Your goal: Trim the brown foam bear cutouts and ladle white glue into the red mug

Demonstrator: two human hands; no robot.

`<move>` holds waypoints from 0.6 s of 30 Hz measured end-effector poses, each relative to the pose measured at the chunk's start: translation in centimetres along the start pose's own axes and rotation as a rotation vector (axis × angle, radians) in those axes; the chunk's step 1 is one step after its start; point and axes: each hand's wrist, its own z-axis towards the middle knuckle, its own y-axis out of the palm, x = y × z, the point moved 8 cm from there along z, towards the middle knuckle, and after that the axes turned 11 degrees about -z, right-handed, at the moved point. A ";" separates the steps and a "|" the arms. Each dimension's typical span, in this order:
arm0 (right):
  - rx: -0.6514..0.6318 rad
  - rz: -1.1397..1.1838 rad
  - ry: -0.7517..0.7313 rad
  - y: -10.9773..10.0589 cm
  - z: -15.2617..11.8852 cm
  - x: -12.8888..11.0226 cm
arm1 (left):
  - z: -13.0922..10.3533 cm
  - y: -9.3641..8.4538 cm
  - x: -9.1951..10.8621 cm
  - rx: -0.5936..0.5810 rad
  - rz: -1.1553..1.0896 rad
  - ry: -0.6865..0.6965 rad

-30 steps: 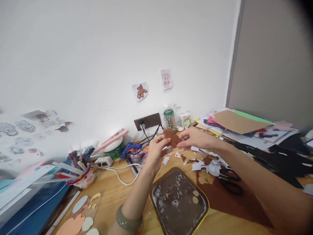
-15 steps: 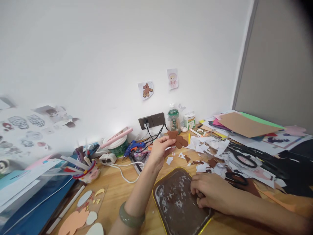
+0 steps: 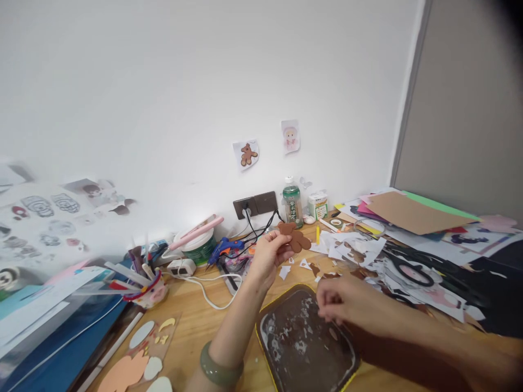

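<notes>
My left hand [image 3: 273, 251] pinches a brown bear-shaped cutout [image 3: 297, 239] between thumb and fingers, held up above the far edge of the tray. My right hand [image 3: 341, 299] hovers over the right side of a dark brown tray [image 3: 294, 354] with a yellow rim. Its fingers are curled and pressed together; what they hold, if anything, is hidden. Below these fingertips a small brown oval piece [image 3: 334, 333] lies on the tray, whose surface carries whitish smears.
Paper scraps [image 3: 355, 249] and black scissors [image 3: 412, 271] lie to the right, below a stack of coloured sheets [image 3: 417, 212]. A blue glue gun [image 3: 224, 250], a bottle [image 3: 291, 204] and a pen cup [image 3: 149, 291] stand along the back. Foam cutouts [image 3: 125, 373] lie front left.
My right hand has lifted slightly off the tray, uncovering the small oval piece. My left hand still holds the bear cutout, little changed. The view has shifted slightly.
</notes>
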 end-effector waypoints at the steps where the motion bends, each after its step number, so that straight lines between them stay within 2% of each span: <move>1: 0.023 0.131 0.021 -1.1 0.2 0.0 | 0.0 0.0 0.0 0.003 0.006 0.005; 3: 0.158 0.256 0.051 -3.9 0.6 -0.1 | -0.1 0.0 0.1 0.007 0.021 0.013; 5: 0.338 0.252 0.042 -6.8 0.8 -0.4 | -0.2 0.1 0.1 0.013 0.038 0.022; 8: 0.485 0.247 -0.005 -9.0 1.0 -0.8 | -0.4 0.3 0.2 0.020 0.057 0.042; 10: 0.469 0.276 -0.019 -8.8 1.5 -0.7 | -0.5 0.5 0.2 0.015 0.060 0.050; 14: 0.355 0.321 -0.048 -7.7 2.2 -0.7 | -0.5 0.7 0.2 -0.004 0.047 0.058; 18: 0.303 0.311 -0.060 -7.5 2.2 -0.8 | -0.6 0.8 0.1 -0.014 0.026 0.050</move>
